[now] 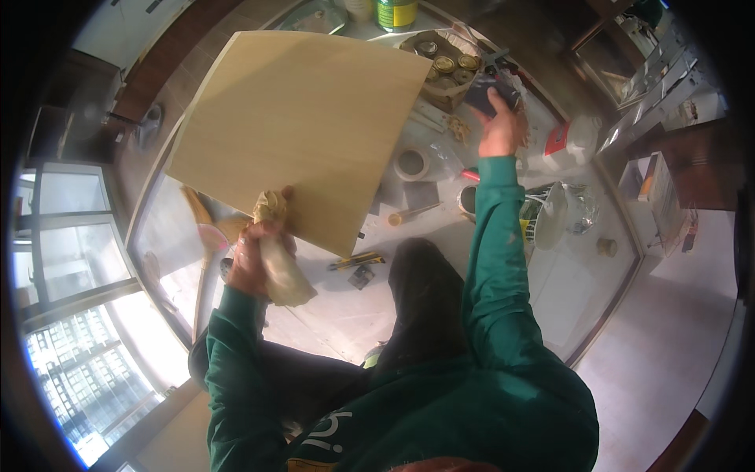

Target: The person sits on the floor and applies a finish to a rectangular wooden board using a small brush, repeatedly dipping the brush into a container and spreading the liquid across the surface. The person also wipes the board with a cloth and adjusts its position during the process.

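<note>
We see the left hand (250, 256) closed around a crumpled pale rag (279, 263), its thumb lying over the lower edge of a large tan board (295, 130), so rag and board edge are pinched together. The board is held tilted above the floor, its far corner reaching toward a green can (395, 13) at the top of the view. The right hand (499, 126) is stretched well away from the left, fingers curled around a dark block (489, 90), just beside a cardboard box (448, 86) holding several round tins (450, 64). Both sleeves are green.

On the pale sheeted floor (582, 275) below the board lie a roll of tape (411, 164), a grey square pad (421, 193) near it, and a yellow-and-black knife (358, 260) nearer the person's dark knee. To the right of the outstretched arm sit a white bottle (578, 141) and a clear plastic bag (580, 211), with a small round knob (606, 247) lying apart from them. A broom (206, 236) shows left of the rag, partly hidden by the board.
</note>
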Available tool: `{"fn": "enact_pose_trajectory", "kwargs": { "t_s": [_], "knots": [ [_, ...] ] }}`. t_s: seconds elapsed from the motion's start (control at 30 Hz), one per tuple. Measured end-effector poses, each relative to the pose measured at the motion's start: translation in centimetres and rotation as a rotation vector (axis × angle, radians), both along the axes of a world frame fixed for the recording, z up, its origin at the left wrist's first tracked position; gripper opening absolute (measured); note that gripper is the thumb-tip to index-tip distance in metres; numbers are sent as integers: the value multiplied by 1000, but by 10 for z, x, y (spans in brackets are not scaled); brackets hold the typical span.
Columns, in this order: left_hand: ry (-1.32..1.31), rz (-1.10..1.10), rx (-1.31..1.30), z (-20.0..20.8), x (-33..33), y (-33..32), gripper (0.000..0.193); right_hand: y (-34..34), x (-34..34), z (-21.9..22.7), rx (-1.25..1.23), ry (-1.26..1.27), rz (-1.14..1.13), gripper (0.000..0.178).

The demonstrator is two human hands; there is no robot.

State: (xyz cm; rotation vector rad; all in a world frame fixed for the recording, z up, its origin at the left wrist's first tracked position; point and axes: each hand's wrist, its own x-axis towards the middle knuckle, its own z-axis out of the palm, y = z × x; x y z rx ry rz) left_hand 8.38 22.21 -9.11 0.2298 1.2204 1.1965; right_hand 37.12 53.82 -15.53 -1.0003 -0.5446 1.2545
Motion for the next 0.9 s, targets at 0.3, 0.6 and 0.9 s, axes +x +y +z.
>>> {"fn": "enact_pose_trajectory", "kwargs": {
  "t_s": [0.3,0.6,0.9],
  "knots": [
    [58,28,-56,6,4,6,80,-23,-37,-28,875,-1362,48,35],
    [101,4,40,0,3,7,87,-14,-54,-41,874,-1812,32,50],
    [49,98,-58,-16,-5,-5,84,-2,-54,-34,874,-1838,106,53]
  ]
}}
